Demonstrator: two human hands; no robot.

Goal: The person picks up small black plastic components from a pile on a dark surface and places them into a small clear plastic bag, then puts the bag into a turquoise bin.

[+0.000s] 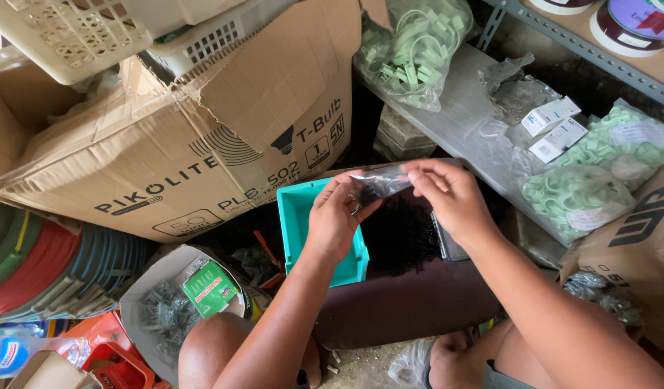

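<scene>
My left hand (pixel 334 220) and my right hand (pixel 451 198) both pinch a small clear plastic bag (pixel 379 184) with dark small parts inside, held above a teal plastic bin (pixel 296 216). Right of the bin lies a heap of small black screws (pixel 400 234) on a dark maroon surface (pixel 404 302). My bare knees show at the bottom of the view.
A big cardboard box (pixel 188 137) with white baskets (pixel 72 29) on top stands at the left. Bags of pale green plastic clips (pixel 418 47) lie on a grey shelf (pixel 461 122) at the right. Coloured plastic plates (pixel 51 266) and a bag of metal parts (pixel 166 310) lie lower left.
</scene>
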